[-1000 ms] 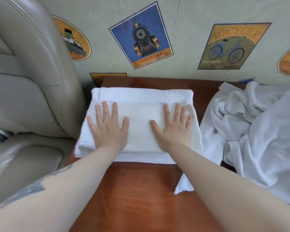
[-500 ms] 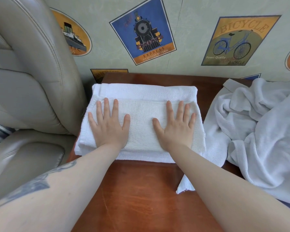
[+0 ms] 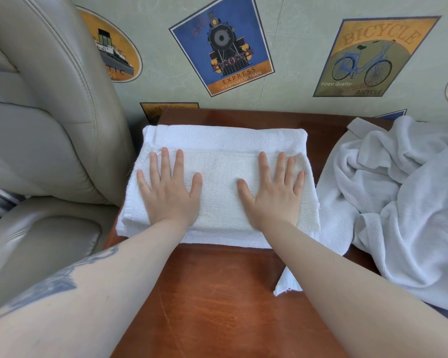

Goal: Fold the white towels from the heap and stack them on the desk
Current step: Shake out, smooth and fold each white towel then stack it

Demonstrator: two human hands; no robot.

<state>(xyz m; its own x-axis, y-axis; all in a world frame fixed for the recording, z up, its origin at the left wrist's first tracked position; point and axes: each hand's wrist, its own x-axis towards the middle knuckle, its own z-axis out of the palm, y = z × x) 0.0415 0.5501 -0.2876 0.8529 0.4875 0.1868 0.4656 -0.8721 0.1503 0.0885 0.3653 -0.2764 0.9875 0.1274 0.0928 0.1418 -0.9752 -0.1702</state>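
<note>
A stack of folded white towels (image 3: 223, 140) lies at the back left of the brown wooden desk (image 3: 217, 293). On its top towel (image 3: 219, 177) my left hand (image 3: 170, 192) presses flat with fingers spread, on the left half. My right hand (image 3: 274, 195) presses flat on the right half, fingers straight. A heap of unfolded white towels (image 3: 398, 202) is piled on the desk's right side, touching the stack's right edge, with one corner (image 3: 287, 285) trailing toward me.
A grey leather chair (image 3: 42, 125) stands close against the desk's left side. A wall with train, ship and bicycle posters (image 3: 223, 45) rises right behind the desk. Bare wood shows in front of the stack.
Both hands stay flat on the top towel, with the right hand slightly farther right. The view has tilted a little downward.
</note>
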